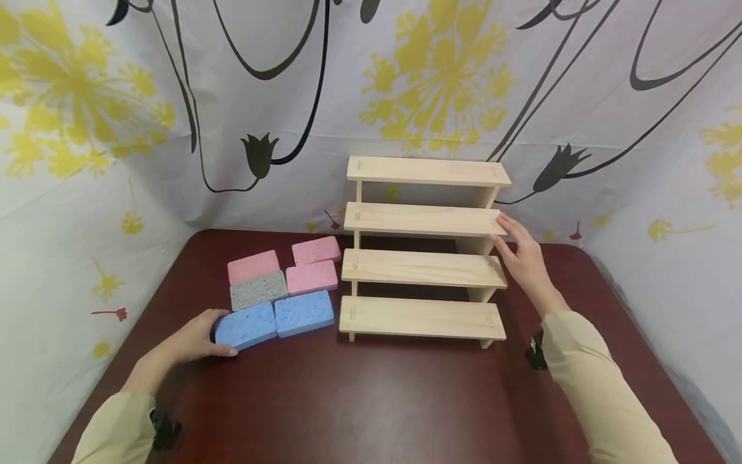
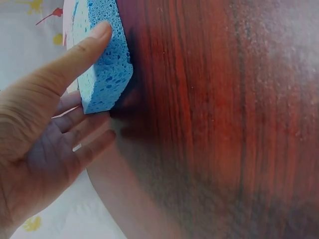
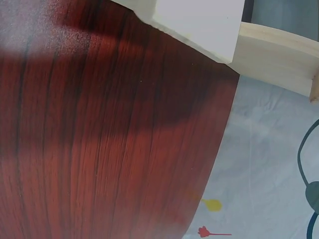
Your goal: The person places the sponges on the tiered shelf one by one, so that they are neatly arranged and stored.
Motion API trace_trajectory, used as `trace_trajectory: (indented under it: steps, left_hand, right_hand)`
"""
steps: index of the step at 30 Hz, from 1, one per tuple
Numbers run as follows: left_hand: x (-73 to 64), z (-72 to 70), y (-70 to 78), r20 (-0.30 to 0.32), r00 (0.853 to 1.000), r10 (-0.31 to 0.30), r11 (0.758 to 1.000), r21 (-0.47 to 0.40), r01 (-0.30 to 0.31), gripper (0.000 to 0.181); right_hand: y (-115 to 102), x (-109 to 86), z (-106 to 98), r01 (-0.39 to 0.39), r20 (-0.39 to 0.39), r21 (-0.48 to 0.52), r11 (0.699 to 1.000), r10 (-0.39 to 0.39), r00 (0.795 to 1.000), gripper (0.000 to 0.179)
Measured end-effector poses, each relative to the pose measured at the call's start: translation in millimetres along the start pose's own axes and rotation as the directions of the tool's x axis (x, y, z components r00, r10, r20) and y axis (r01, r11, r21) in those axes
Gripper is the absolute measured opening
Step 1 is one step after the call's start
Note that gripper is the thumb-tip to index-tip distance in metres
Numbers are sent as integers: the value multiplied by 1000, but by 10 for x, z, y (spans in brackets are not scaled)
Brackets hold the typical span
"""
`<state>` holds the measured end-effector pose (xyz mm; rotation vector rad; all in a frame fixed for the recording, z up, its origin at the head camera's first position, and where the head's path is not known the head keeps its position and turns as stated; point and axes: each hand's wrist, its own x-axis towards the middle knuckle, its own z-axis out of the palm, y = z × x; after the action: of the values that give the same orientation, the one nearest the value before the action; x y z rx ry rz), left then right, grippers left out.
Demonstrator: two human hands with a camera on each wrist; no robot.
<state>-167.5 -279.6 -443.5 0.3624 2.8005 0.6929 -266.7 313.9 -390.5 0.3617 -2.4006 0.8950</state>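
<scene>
My left hand (image 1: 194, 338) holds the left end of a blue sponge (image 1: 246, 324), thumb along its front side and fingers at the far side. In the left wrist view the thumb lies on the porous blue sponge (image 2: 107, 74), with fingers beneath its end. A second blue sponge (image 1: 304, 314) sits end to end with it. At the right, my right hand (image 1: 524, 258) pinches the right end of the second-highest board of a stepped wooden shelf (image 1: 423, 267), fingers on top and thumb at its front edge. The right wrist view leaves this hand out.
Behind the blue sponges lie a grey sponge (image 1: 258, 290) and pink sponges (image 1: 312, 277) in two short columns, left of the shelf. All stand on a dark red wooden table (image 1: 371, 399). A patterned cloth (image 1: 313, 116) hangs around its back and sides.
</scene>
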Motion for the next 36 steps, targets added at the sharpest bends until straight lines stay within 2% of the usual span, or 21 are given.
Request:
trace_trajectory:
  steps: [7, 14, 20, 27, 36]
  left_hand:
    - [19, -47, 3, 9, 1000, 15, 999, 44, -15, 83]
    - [16, -202, 60, 11, 999, 48, 998, 51, -49, 81]
    - [142, -323, 169, -27, 996, 81, 996, 48, -80, 84]
    - [301, -451, 337, -56, 995, 79, 997, 23, -78, 82]
    - [539, -655, 622, -38, 998, 57, 998, -18, -58, 87]
  right_hand:
    - [-1, -16, -3, -2, -6, -1, 1000, 2, 1000, 44]
    - [-6, -23, -12, -15, 1, 3, 1000, 15, 1000, 45]
    - [11, -38, -12, -9, -24, 3, 1000, 9, 1000, 44]
    - [-25, -26, 20, -1, -30, 27, 1000, 2, 1000, 44]
    - [-28, -33, 6, -12, -23, 9, 1000, 12, 1000, 44]
